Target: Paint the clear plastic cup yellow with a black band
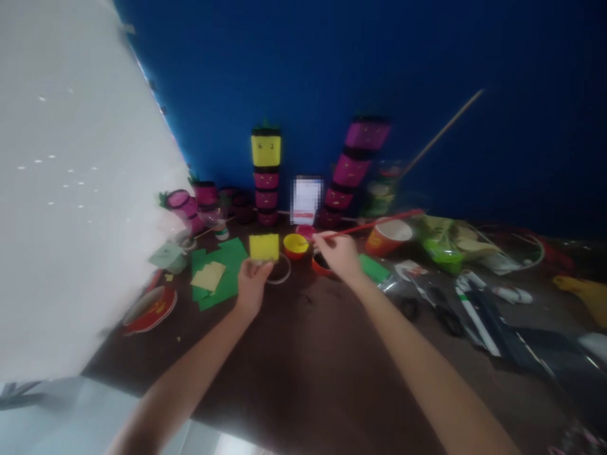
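Observation:
My left hand (253,284) is closed on the lower edge of a yellow cup (264,246), which looks nearly square from this side. A red-handled paintbrush (374,224) is pinched in my right hand (339,253), its handle slanting up to the right. Its tip reaches over a small bowl of yellow paint (296,245), and I cannot tell whether it touches the paint. Partly behind my right hand sits a small red bowl (321,264) with dark contents. A pink pot (305,232) stands just behind the yellow one. Near my left fingers lies a clear round lid or ring (281,270).
Stacked pink cups with a yellow face on top (266,148) and a leaning pink stack (353,167) stand against the blue wall, a phone (306,199) between them. Green sheets (227,278) and a red bowl (152,309) lie left; a red-white paper cup (389,235), scissors (443,309) and markers (477,319) right.

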`<state>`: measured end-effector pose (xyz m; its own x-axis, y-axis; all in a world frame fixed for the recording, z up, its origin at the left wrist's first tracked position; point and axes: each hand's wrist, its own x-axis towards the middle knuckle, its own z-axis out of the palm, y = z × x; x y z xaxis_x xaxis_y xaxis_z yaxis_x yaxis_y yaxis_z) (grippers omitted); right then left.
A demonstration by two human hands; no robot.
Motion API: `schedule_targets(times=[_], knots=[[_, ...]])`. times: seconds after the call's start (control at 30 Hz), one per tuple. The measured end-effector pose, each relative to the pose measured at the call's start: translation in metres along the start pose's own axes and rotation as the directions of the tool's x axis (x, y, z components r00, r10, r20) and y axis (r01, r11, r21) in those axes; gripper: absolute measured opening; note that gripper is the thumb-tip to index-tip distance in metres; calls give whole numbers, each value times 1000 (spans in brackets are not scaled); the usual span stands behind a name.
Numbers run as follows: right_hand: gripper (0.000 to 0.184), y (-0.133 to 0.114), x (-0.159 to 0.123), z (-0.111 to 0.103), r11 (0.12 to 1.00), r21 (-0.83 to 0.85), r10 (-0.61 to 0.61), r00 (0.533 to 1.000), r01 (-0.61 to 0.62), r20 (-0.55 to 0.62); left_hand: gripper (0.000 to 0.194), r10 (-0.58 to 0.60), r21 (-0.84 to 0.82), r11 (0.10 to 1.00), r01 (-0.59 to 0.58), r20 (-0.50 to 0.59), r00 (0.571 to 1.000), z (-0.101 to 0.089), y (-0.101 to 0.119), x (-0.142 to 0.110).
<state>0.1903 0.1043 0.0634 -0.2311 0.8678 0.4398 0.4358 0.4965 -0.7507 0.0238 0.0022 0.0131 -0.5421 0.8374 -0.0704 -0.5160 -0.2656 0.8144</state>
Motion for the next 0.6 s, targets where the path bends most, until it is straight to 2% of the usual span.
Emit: schedule_targets(times=[0.07,0.13,0.33,0.6], knots=[[21,1,4,3,992,-106,-69,997,71,20,41,11,23,1000,-11,-5,1000,-2,-1,1],[19,0,7,7,984,-141,-105,994,109,36,41,30,52,998,-28,-22,999,-4,-2,2],[19,1,10,13,972,-169,-152,985,163,80,44,69,124,991,-58,-85,994,-3,-1,2],[19,3,13,17,969,-164,-176,981,188,83,43,71,106,992,-63,-76,995,-4,-4,4]])
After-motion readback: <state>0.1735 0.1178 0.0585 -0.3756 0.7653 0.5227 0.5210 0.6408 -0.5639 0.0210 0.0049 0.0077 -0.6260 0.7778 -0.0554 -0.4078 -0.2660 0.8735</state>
